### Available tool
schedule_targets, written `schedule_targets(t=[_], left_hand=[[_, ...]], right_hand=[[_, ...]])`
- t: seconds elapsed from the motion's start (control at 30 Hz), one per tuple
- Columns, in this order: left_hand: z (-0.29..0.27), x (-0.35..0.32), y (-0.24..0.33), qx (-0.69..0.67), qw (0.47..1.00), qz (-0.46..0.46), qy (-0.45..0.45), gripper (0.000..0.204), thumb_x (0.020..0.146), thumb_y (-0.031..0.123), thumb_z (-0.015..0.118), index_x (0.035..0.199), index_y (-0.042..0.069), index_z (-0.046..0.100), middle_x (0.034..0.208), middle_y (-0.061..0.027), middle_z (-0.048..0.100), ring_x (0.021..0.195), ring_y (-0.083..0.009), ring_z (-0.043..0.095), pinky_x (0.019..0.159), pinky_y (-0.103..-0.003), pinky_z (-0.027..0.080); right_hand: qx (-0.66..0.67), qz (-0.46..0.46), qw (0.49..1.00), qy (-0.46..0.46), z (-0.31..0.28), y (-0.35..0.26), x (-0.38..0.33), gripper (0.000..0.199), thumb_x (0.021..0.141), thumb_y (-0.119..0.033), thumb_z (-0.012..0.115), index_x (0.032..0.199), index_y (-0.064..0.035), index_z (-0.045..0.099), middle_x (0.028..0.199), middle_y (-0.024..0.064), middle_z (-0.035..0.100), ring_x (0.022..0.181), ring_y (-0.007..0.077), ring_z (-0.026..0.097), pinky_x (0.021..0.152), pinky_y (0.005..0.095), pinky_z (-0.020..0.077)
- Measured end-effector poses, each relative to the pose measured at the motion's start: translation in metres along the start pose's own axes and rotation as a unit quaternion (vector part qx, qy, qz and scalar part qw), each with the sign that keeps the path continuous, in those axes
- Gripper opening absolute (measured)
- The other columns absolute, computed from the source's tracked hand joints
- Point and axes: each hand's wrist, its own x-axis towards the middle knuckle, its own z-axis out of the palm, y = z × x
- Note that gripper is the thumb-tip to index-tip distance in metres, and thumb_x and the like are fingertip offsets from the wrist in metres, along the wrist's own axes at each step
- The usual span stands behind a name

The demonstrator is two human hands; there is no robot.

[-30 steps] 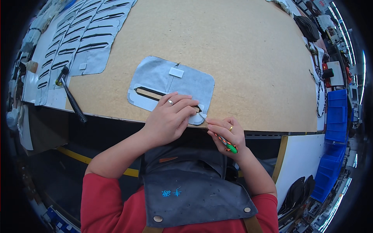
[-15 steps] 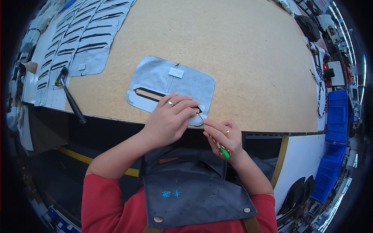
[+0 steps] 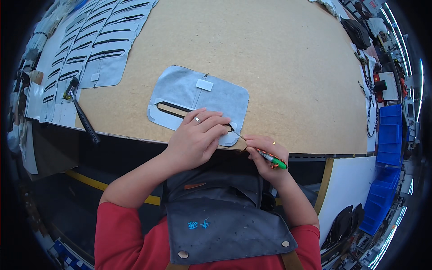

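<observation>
A pale grey fabric panel point(image 3: 225, 92) with rounded corners lies near the table's front edge. A long slot edged in black point(image 3: 171, 108) runs across its lower part, and a small white patch point(image 3: 204, 84) sits near its top. My left hand point(image 3: 198, 135) rests on the panel over the slot, fingers stretched out and pressing down. In my right hand point(image 3: 267, 157) is an awl point(image 3: 270, 158) with a green-ended handle wrapped in orange cord. Its thin metal tip reaches the slot's right end, just beside my left fingertips.
Rows of similar grey panels point(image 3: 108, 47) with black strips overlap at the far left. A black-handled hammer point(image 3: 83, 114) lies at the table's left front edge. Blue bins point(image 3: 389, 135) stand beyond the right side, below a dark bundle point(image 3: 355, 32) at the far right.
My right hand has moved right and slightly back from the panel, turning the awl to a flatter slant, so more of its metal shaft shows. My left hand stays in place.
</observation>
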Motion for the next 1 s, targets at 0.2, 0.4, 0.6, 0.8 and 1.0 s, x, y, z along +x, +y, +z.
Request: schedule_targets(t=[0.2,0.4,0.6,0.8,1.0], left_hand=[[0.000,-0.001,0.000,0.005,1.000,0.004,-0.005,0.025,0.075,0.002,0.061,0.098,0.011,0.062,0.116,-0.0027,0.059,0.115,-0.0214,0.052,0.101,-0.042,0.035],[0.001,0.000,0.000,0.031,0.999,0.019,-0.006,0.022,0.075,0.007,0.063,0.097,0.010,0.061,0.114,-0.0019,0.058,0.115,-0.0202,0.051,0.102,-0.041,0.034],[0.001,-0.001,0.000,0.037,0.999,0.023,-0.006,0.021,0.074,0.007,0.064,0.095,0.010,0.062,0.114,-0.0022,0.059,0.115,-0.0202,0.051,0.103,-0.042,0.034],[0.001,-0.002,-0.003,-0.010,1.000,0.011,-0.002,0.020,0.077,0.005,0.061,0.096,0.009,0.058,0.110,-0.0044,0.060,0.113,-0.0220,0.053,0.103,-0.043,0.034],[-0.010,-0.010,-0.011,-0.193,0.980,-0.052,0.028,0.021,0.079,0.002,0.061,0.099,0.007,0.059,0.113,-0.0071,0.060,0.115,-0.0263,0.053,0.105,-0.046,0.033]], right_hand=[[-0.008,-0.020,0.999,-0.034,0.000,-0.002,0.010,0.013,0.079,0.001,0.067,0.091,-0.0025,0.065,0.095,0.0121,0.069,0.083,0.0233,0.067,0.073,0.0295,0.0506],[0.033,0.023,0.998,-0.057,-0.007,-0.006,0.018,0.012,0.080,0.001,0.065,0.092,-0.0028,0.064,0.090,0.0106,0.068,0.076,0.0210,0.067,0.065,0.0282,0.0504],[0.008,-0.010,0.996,-0.092,-0.012,-0.006,0.027,0.011,0.082,0.000,0.063,0.093,-0.0029,0.064,0.087,0.0122,0.067,0.066,0.0189,0.064,0.062,0.0282,0.0502],[0.157,0.053,0.985,0.054,-0.012,0.000,0.013,0.013,0.085,-0.008,0.064,0.098,-0.0065,0.068,0.087,0.0129,0.064,0.071,0.0174,0.061,0.057,0.0254,0.0464],[-0.202,-0.144,0.969,-0.003,-0.009,-0.005,0.007,0.028,0.080,-0.021,0.071,0.106,-0.0102,0.067,0.088,0.0083,0.064,0.075,0.0169,0.059,0.070,0.0283,0.0436]])
